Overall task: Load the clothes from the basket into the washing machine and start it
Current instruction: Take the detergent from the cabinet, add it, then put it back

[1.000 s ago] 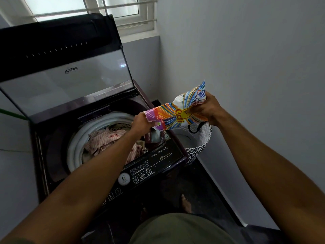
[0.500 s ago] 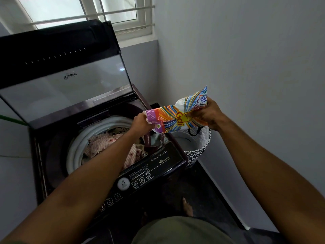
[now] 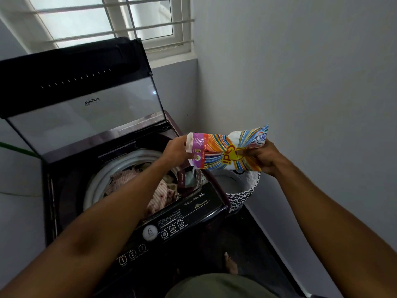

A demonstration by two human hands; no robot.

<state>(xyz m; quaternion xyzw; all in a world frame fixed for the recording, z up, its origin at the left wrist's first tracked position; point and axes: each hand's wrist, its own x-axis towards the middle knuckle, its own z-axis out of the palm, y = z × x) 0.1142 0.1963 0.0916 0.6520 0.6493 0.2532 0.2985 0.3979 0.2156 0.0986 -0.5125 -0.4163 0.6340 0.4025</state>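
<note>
A dark top-loading washing machine (image 3: 193,207) stands with its glass lid (image 3: 86,117) raised. Striped and pale clothes (image 3: 161,194) lie in its white-rimmed drum. Both my hands hold a colourful detergent packet (image 3: 225,153) tilted over the machine's right front corner. My left hand (image 3: 175,152) grips the packet's open lower end and my right hand (image 3: 262,157) grips its upper end. White powder falls from the open end into a small detergent tray (image 3: 189,179). A white basket (image 3: 242,190) with a black zigzag pattern stands right of the machine, below the packet.
The control panel (image 3: 161,231) with a round dial and numbered buttons faces me. A white wall runs close along the right. A barred window (image 3: 120,20) is behind the lid. My bare foot (image 3: 231,263) rests on the dark floor.
The packet has levelled out, its open end lifting slightly toward the drum corner, and powder now pours from it. The view has tilted, so everything sits lower in the frame.
</note>
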